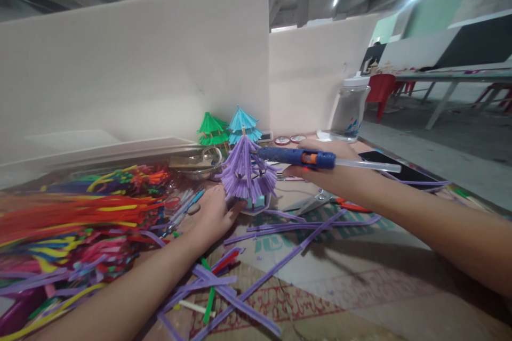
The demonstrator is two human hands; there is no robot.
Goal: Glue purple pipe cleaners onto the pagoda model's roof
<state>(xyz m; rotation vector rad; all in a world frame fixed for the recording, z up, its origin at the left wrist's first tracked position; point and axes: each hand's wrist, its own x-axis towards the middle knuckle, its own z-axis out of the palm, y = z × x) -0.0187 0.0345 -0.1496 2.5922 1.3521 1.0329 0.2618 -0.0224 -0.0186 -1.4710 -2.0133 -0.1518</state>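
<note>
A small purple pagoda (248,176) made of pipe cleaners stands upright in front of me, with two tiers of roof on a pale base. My left hand (214,213) grips it low down near the base; some of the fingers are hidden behind it. My right hand (316,160) is closed around a blue glue gun (284,156), whose tip points left at the pagoda's upper roof. A clear glue stick (368,164) sticks out of the gun's back end. Whether the tip touches the roof I cannot tell.
Scissors (316,201) with orange handles lie right of the pagoda among loose purple strips (288,258). Bundles of coloured pipe cleaners (80,218) fill the left side. Behind stand a green pagoda (212,129), a blue pagoda (242,125), a metal bowl (200,170) and a water bottle (348,112).
</note>
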